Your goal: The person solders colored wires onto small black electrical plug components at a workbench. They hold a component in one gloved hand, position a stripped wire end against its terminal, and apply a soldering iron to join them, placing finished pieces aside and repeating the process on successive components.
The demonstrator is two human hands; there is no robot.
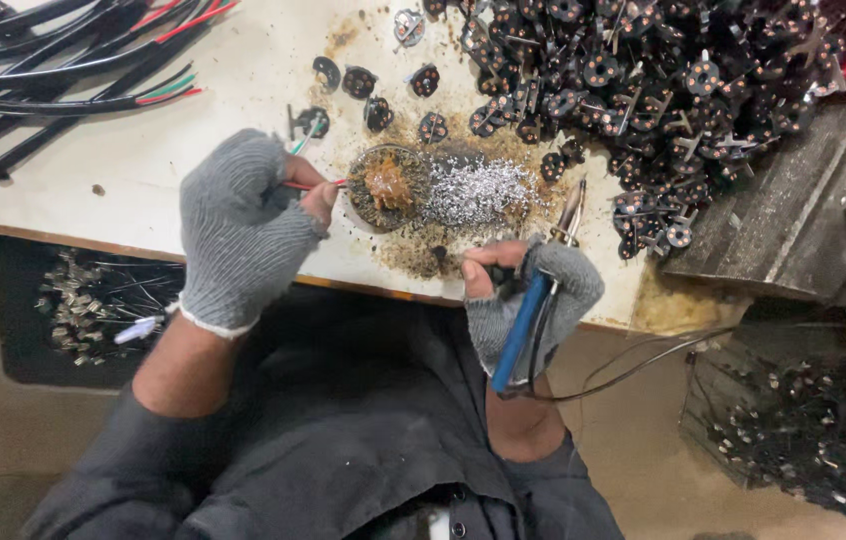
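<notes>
Grey knitted fingerless gloves on left hand [243, 232] and right hand [533, 300], white cuff edging, dark grey rolled sleeves

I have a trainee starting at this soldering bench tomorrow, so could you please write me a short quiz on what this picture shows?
1. True or false: the right hand holds a soldering iron with a blue handle.
2. What does the left hand dip into the round tin of brown flux? A) a screwdriver B) the stripped end of a red wire C) a brush
3. Fill in: both hands wear grey knitted gloves that leave the ______ bare.

Key
1. True.
2. B; green and white wire ends show beside it.
3. Fingers.
</notes>
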